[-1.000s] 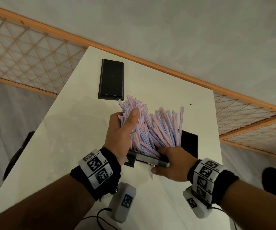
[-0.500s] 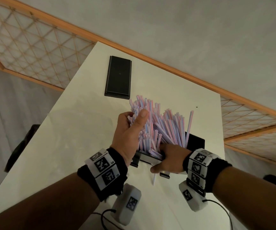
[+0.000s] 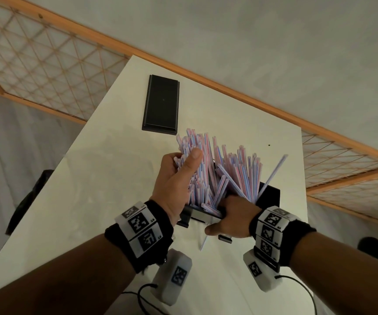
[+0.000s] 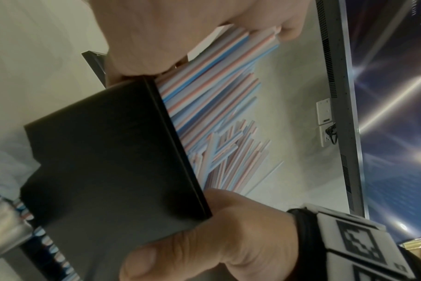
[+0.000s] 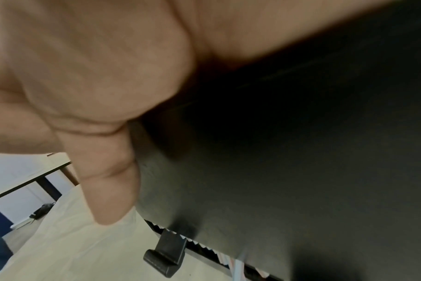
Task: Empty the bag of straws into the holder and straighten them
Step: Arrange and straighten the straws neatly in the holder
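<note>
Gripping straws (image 3: 208,169), no legible writing

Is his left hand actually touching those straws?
Touching: the head view shows the left hand with its thumb pressed on the straws.

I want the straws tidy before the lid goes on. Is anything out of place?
Yes. One straw lies loose on the table in front of the holder, and another leans far out to the right of the bundle.
</note>
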The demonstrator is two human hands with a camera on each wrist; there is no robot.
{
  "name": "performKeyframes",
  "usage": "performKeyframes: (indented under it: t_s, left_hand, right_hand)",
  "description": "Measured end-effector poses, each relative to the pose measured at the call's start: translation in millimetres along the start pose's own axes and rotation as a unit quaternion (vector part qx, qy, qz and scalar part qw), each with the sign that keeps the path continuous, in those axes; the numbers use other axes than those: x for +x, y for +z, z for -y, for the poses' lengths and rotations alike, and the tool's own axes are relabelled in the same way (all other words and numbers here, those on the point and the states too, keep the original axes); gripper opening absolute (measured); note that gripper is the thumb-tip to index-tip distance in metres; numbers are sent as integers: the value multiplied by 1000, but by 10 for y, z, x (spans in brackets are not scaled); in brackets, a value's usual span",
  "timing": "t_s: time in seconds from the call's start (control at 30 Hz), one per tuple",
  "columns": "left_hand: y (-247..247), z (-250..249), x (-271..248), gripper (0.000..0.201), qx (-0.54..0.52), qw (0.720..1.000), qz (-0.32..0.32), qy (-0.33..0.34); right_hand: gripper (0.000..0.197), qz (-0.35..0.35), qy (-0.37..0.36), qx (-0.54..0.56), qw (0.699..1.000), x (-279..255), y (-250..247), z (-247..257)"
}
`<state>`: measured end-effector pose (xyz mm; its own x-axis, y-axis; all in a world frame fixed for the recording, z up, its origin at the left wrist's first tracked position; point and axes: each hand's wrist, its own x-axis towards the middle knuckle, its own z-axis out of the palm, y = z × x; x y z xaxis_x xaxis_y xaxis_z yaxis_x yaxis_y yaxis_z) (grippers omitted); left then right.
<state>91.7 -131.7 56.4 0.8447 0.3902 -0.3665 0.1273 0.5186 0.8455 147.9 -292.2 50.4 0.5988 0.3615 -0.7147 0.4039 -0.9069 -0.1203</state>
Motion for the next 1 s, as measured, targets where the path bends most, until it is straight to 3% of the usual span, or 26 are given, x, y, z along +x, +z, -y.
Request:
performKeyframes:
  t_s: [0.27,0.4,0.63,0.8,0.9,1.0]
  left_hand:
    - [20,-71,-44,51,9,1000,9,8]
    - [34,-98,-57,62,4,1000,6,-14]
    - [24,-85,-23,91,17,999,-9,-30]
    - [40,-110,-47,111,-2,999,-14,-33]
    - [48,-115,-70,114,-16,999,-16,-40]
    - [33,-108,-66,115,-19,999,-17,-44]
  right_hand:
    - [43,-71,-102,68,990,-150,-30,-61]
    - [28,-135,-185,103,968,-234,-39,-107]
    - [42,-250,-279,75,924,-299,-254,-84]
    - [47,-272,-285,72,916,-292,-333,-29]
    - [40,-255,-283,80,921,-261,-271,25]
    - [37,-218,-235,124,939,-263,-188,54]
